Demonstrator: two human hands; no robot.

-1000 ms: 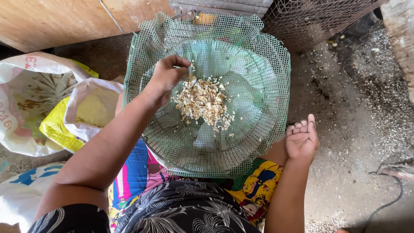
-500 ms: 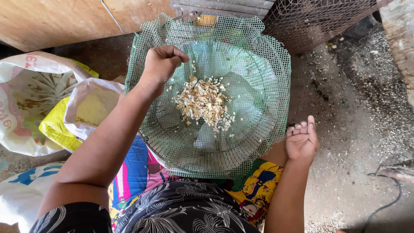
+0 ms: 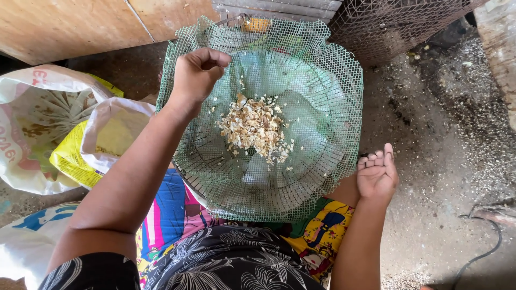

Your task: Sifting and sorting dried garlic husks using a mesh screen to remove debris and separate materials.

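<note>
A round wire frame covered with green mesh (image 3: 317,177) rests on my lap, over a pale bowl seen through the net. A small heap of pale crumbly bits (image 3: 252,129) lies in the middle of the mesh. My left hand (image 3: 196,72) hovers above the far left part of the mesh with its fingers curled in; whether it holds any bits I cannot tell. My right hand (image 3: 377,174) rests palm up beside the right rim of the mesh, fingers together and nothing in it.
White and yellow sacks (image 3: 64,134) stand open at my left. A wooden board (image 3: 80,27) leans at the back left, a wire cage (image 3: 392,27) at the back right. The dirt floor (image 3: 446,150) on the right is strewn with husk crumbs. A dark cable (image 3: 484,252) lies at the lower right.
My left hand has lifted off the heap and moved up and left, closing its fingers. The right hand has stayed where it was.
</note>
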